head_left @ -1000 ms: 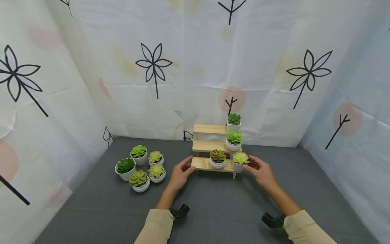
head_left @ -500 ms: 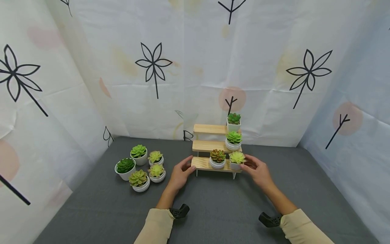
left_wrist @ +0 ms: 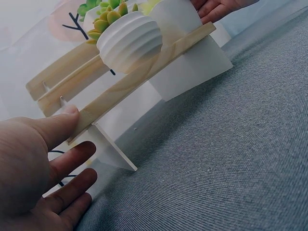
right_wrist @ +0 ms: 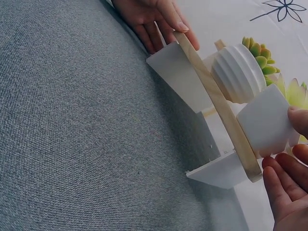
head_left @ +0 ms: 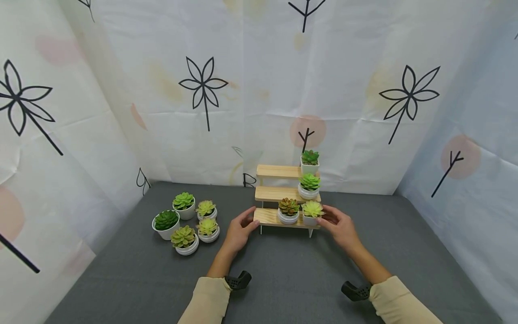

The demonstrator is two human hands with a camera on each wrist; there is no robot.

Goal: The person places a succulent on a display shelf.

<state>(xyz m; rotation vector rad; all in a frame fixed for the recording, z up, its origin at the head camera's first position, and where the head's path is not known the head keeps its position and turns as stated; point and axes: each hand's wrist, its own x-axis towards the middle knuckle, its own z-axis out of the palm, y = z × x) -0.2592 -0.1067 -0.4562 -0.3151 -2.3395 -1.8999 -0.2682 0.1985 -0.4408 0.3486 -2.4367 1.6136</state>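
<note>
Head view, centre of frame: I log one three-tier wooden plant stand (head_left: 279, 195) on the grey table (head_left: 283, 279), against the printed curtain backdrop (head_left: 243, 90).

Bottom tier: brown-green succulent in a ribbed white pot (head_left: 288, 210); just right of it, yellow-green succulent in a square white pot (head_left: 312, 213).
Middle tier, right end: green succulent (head_left: 309, 186). Top tier, right end: dark green succulent (head_left: 310, 161).

My left hand (head_left: 238, 231) rests at the left end of the bottom tier, thumb laid on the board's edge, fingers (left_wrist: 72, 159) relaxed and slightly spread beneath.
My right hand (head_left: 340, 225) pinches the square white pot, fingers (right_wrist: 281, 180) lightly curled beside it.

Left of frame: five spare potted succulents (head_left: 184, 220) clustered on the table, well apart from the stand.
</note>
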